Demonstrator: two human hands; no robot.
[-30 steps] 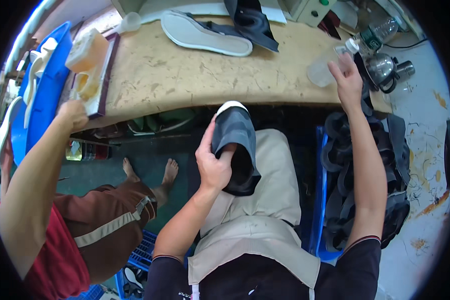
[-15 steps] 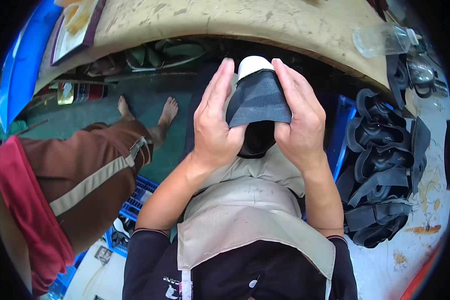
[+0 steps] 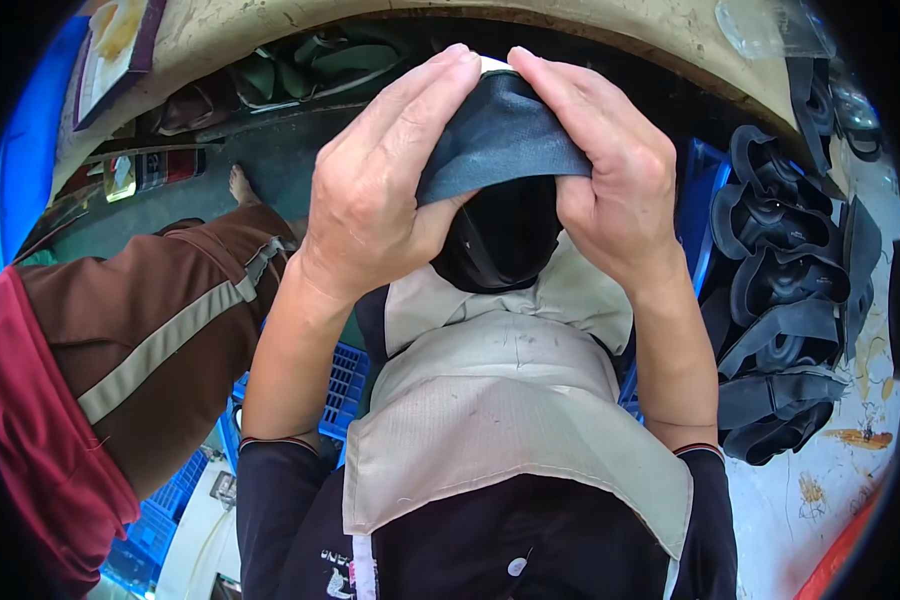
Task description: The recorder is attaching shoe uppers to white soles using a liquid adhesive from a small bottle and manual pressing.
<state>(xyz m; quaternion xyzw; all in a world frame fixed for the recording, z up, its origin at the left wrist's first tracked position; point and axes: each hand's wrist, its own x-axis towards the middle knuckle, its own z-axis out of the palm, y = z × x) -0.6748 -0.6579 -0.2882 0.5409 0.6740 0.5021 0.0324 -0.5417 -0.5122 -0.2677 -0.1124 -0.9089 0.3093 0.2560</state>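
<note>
A dark shoe upper [image 3: 510,135] is stretched over a glossy black shoe last [image 3: 500,235] above my lap. White material [image 3: 494,65] shows at its far end. My left hand [image 3: 375,185] presses flat along the left side, its thumb under the near edge of the upper. On the opposite side my right hand [image 3: 615,165] does the same, fingers long and pressed together, thumb by the near edge. Between them the two hands clasp the piece. My palms hide its sides.
Several black shoe uppers [image 3: 780,290] are piled on the white surface at right. A worktable edge [image 3: 370,22] curves across the far side, with a clear plastic bottle [image 3: 770,28] at its right. At left sits another person in brown trousers [image 3: 160,310]. Blue crates [image 3: 344,388] stand below.
Both hands have come up nearer to the view with the upper and last, and more of the black last shows. The view has shifted slightly. The other person's legs have moved left.
</note>
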